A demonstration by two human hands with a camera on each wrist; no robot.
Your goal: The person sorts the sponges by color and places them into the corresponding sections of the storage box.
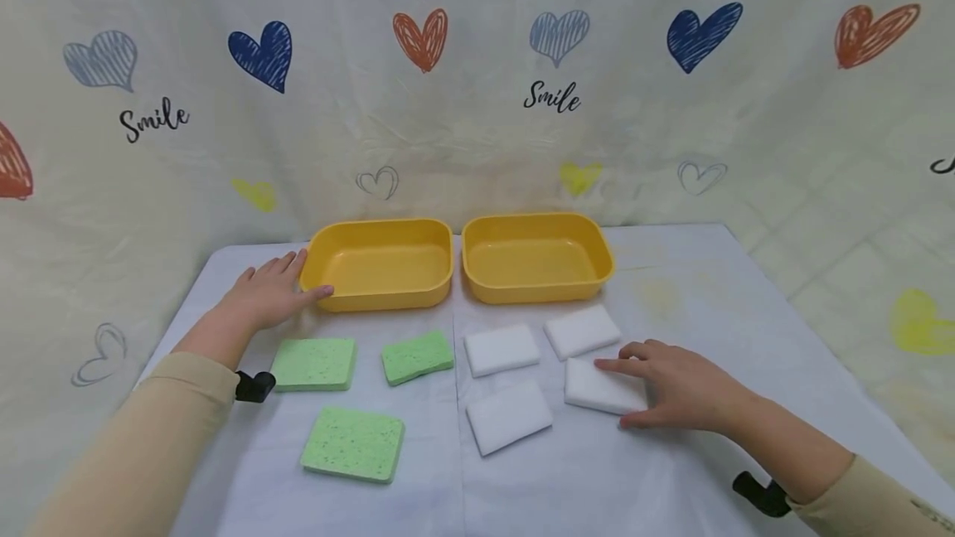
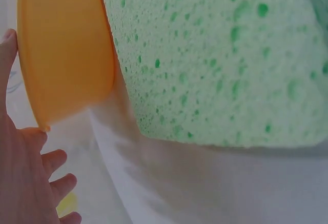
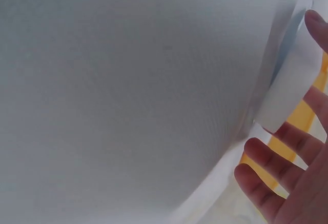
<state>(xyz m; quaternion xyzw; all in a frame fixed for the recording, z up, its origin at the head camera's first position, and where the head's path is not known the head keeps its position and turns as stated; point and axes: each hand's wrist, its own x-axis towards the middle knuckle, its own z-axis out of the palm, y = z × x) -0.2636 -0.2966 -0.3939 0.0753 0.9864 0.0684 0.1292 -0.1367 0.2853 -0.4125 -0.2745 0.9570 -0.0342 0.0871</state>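
Two yellow plastic trays stand side by side at the back of the table. My left hand (image 1: 269,292) touches the left tray (image 1: 388,301), thumb on its front rim and fingers along its left side; the left wrist view shows those fingers spread. Towards the right, my right hand (image 1: 675,384) reaches over a flat white sponge (image 1: 597,388), index finger on its top edge and thumb by its near edge. In the right wrist view the fingers are spread around this sponge (image 3: 292,88). Whether they press on it, I cannot tell.
Beside the right hand lie three more white sponges (image 1: 501,350). Three green sponges (image 1: 354,443) lie on the left half, one (image 2: 220,70) near the left wrist. The right tray (image 1: 537,292) is next to the left one. A white cloth (image 1: 716,479) covers the table.
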